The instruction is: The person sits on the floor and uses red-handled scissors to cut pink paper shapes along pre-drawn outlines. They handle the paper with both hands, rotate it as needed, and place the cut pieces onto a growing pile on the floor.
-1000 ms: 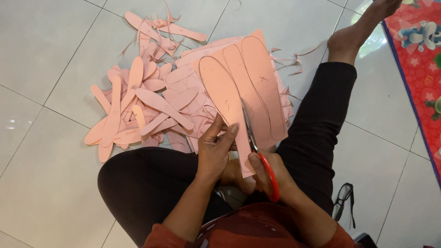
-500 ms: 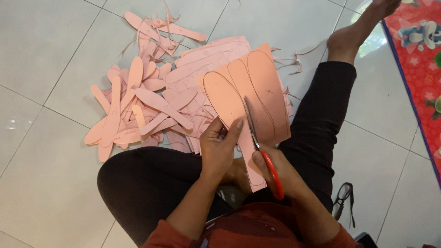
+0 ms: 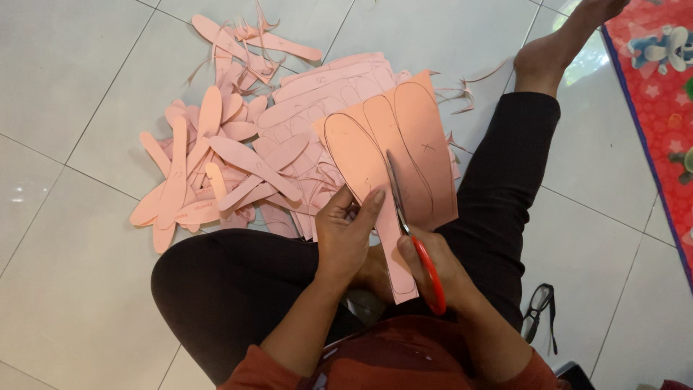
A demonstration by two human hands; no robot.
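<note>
My left hand [image 3: 346, 231] grips the near left edge of a pink sheet [image 3: 419, 137] marked with drawn elongated outlines. My right hand [image 3: 433, 267] holds red-handled scissors [image 3: 411, 231], their blades running up into the sheet along a drawn line. A narrow strip of the sheet hangs down between my hands. I sit on the tiled floor with legs in black trousers spread to either side.
A heap of cut pink spoon-like shapes [image 3: 216, 166] and thin offcuts lies on the white tiles to the left and behind the sheet. Black glasses [image 3: 538, 310] lie on the floor at right. A red patterned mat [image 3: 650, 87] borders the far right.
The sheet has turned and lifted toward me, and the scissors have cut further up along the drawn outline. Both hands keep their grip.
</note>
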